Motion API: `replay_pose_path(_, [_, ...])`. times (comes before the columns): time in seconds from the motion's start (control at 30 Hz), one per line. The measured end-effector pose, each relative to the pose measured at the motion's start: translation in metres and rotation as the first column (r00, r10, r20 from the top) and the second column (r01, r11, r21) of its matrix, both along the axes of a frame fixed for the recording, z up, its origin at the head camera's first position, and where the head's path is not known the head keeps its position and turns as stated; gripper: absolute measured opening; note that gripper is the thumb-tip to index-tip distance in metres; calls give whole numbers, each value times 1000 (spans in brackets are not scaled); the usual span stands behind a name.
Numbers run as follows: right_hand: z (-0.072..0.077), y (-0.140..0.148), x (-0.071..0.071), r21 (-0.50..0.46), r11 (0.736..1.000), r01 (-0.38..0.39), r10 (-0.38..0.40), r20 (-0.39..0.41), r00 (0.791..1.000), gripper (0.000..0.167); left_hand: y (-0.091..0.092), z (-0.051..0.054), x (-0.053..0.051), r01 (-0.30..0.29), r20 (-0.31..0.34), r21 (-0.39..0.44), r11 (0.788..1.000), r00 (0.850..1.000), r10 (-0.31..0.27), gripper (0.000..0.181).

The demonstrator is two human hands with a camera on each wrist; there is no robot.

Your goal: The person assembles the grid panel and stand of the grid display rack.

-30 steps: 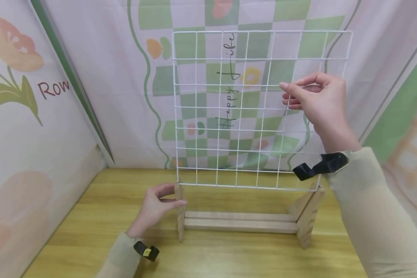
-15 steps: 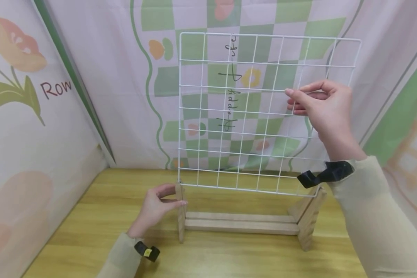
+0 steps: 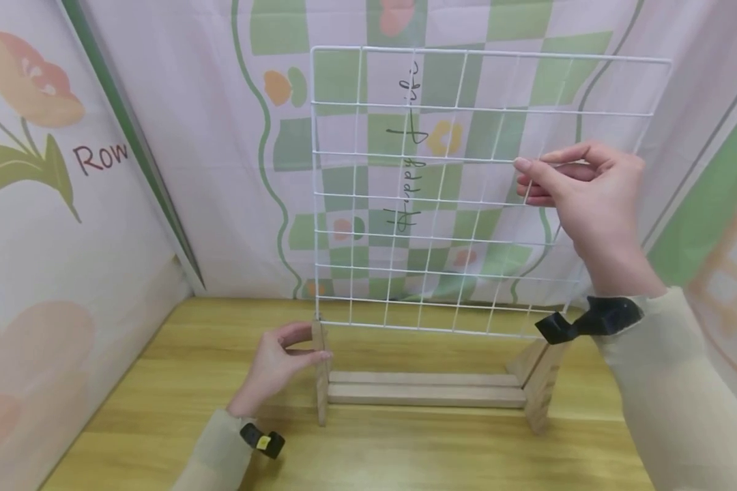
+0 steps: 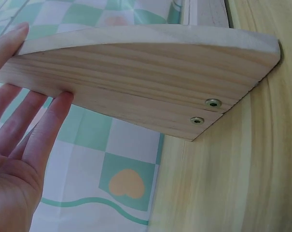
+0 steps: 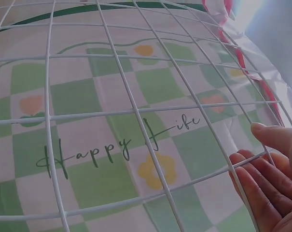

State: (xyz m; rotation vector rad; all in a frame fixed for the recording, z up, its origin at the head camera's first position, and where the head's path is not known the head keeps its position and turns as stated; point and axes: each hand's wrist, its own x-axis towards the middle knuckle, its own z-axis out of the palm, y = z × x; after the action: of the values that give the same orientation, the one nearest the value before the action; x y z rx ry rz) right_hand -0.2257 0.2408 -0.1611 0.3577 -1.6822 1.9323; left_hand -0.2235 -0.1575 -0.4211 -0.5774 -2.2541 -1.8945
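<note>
A white wire grid panel [image 3: 435, 200] stands above a wooden stand, leaning slightly toward me. My right hand [image 3: 596, 194] pinches its wires right of the middle, thumb in front and fingers behind. The grid's lower left corner meets the top of the stand's left side piece [image 3: 321, 402]. Its lower right corner is hidden behind my wrist camera, near the right side piece [image 3: 539, 402]. My left hand [image 3: 274, 368] grips the left side piece near its top. In the left wrist view, that wooden side piece [image 4: 136, 72] shows two bolts [image 4: 213, 103] near its foot.
A wooden crossbar [image 3: 426, 394] joins the side pieces just above the wood-grain tabletop [image 3: 405, 450]. Behind the grid hangs a checkered cloth [image 3: 338, 82] reading "Happy Life". A printed flower panel [image 3: 37, 225] closes off the left side.
My right hand has moved right and slightly down. The grid's top edge has shifted right and come nearer, while its lower right corner rose in the last half second. My left hand stays put.
</note>
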Motion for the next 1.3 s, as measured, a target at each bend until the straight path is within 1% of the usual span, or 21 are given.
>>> replay_pose_path(0.07, [-1, 1, 1, -11, 1000, -4, 4, -25, 1000, 36, 0, 1, 0, -5, -4, -11, 1000, 1000, 4, 45])
replay_pose_path(0.17, [-1, 2, 1, -12, 1000, -5, 5, -40, 999, 35, 1, 1, -1, -9, -4, -19, 1000, 1000, 9, 43])
replay_pose_path(0.4, [1, 3, -2, -3, 1000, -7, 7, -39, 999, 36, 2, 2, 0, -13, 2, -18, 1000, 1000, 13, 44])
replay_pose_path(0.67, [3, 3, -2, 13, 1000, -2, 2, -8, 1000, 37, 2, 3, 0, -18, -5, -19, 1000, 1000, 18, 44])
replay_pose_path(0.9, [5, 2, -2, 45, 999, 15, -17, 26, 1000, 37, 3, 4, 0, -18, 3, -13, 1000, 1000, 18, 44])
replay_pose_path(0.97, [5, 1, -1, 64, 998, 21, -22, 17, 1000, 36, 3, 3, 0, -18, 10, -12, 1000, 1000, 18, 45])
replay_pose_path(1.13, [2, -7, 2, 128, 991, 49, -44, -43, 998, 36, 3, 2, 0, -14, 16, -2, 1000, 1000, 14, 45])
replay_pose_path(1.23, [1, -10, 3, 132, 990, 56, -48, -65, 997, 35, 3, 1, 0, -9, 11, 4, 1000, 1000, 9, 44])
replay_pose_path(1.3, [1, -11, 4, 127, 990, 58, -50, -61, 997, 35, 3, 1, 0, -8, 14, 9, 1000, 1000, 8, 44])
